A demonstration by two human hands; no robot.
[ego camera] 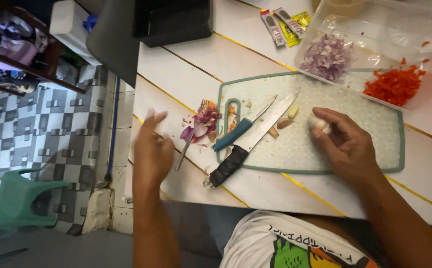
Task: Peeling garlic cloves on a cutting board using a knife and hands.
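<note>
White garlic clove [320,124] is pinched by right hand [347,146] at board [325,154] centre. Left hand [151,151] is held open, blurred, near tabletop's left edge. Knife [253,136] is laid on board's left side.

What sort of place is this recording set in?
Most likely a home kitchen or dining table: a cutting board with knives, a clear tray of chopped onion and red pepper.
</note>
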